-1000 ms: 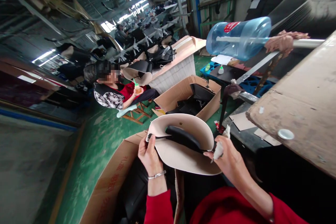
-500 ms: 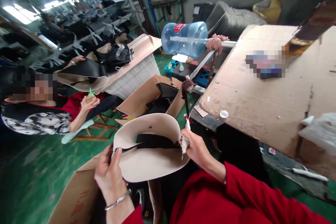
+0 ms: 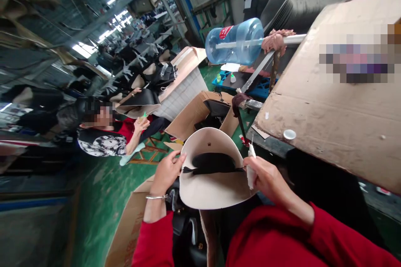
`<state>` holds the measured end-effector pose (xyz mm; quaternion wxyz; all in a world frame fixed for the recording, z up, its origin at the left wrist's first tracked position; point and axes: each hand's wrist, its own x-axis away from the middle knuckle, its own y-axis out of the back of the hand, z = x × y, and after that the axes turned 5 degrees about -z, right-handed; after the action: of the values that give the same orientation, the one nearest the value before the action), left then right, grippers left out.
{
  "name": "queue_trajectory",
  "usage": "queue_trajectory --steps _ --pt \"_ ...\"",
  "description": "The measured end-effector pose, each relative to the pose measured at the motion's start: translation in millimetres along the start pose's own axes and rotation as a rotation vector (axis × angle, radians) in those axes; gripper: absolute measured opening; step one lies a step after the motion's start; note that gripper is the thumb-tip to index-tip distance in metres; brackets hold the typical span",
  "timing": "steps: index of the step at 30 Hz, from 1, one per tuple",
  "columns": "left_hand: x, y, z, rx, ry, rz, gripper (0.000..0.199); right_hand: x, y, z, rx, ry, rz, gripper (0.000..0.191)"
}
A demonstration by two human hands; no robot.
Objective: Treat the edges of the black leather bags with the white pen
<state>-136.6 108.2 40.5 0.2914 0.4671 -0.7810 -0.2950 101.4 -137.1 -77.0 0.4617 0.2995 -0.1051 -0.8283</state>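
In front of me is an unfinished bag (image 3: 216,192), beige on the inside with a black fold across its opening and a small metal fitting on the far panel. My left hand (image 3: 169,171) pinches its left edge between thumb and fingers. At the right edge, my right hand (image 3: 266,173) is closed on a slim white-wrapped tool (image 3: 251,167) with a thin pointed tip sticking up. Its fingers also touch the bag's edge; how they grip there is partly hidden.
A cardboard-covered table (image 3: 338,133) stands on the right with a small white cap (image 3: 289,134). A water jug (image 3: 234,41) lies on a bar beyond. Cardboard boxes (image 3: 188,112) hold black pieces. A seated co-worker (image 3: 103,137) holds a small bottle and a black piece.
My view has swung left, so the surroundings sit further right. The bag's opening has become rounder, its far panel standing higher. Both hands keep their hold.
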Motion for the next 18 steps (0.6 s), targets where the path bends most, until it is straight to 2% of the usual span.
queue_trajectory --steps 3,7,12,15,18 --pt "-4.4 -0.3 -10.1 -0.048 -0.057 -0.041 0.048 -0.2 3.6 -1.6 -0.016 -0.011 -0.025 0.043" --pt "2.1 2.6 -19.5 -0.008 -0.156 -0.105 0.046 0.5 5.9 -4.8 -0.032 -0.016 -0.066 0.037" --pt "12.3 4.7 -21.7 0.079 -0.131 -0.106 0.038 -2.6 6.8 1.6 -0.069 0.007 -0.102 0.034" --pt "4.9 9.1 -21.2 0.057 -0.141 -0.134 0.043 -9.8 14.9 10.4 -0.117 0.053 -0.103 0.031" --pt "-14.9 14.6 -23.7 0.024 -0.163 -0.171 0.051 -16.6 27.4 16.3 -0.159 0.068 -0.105 0.027"
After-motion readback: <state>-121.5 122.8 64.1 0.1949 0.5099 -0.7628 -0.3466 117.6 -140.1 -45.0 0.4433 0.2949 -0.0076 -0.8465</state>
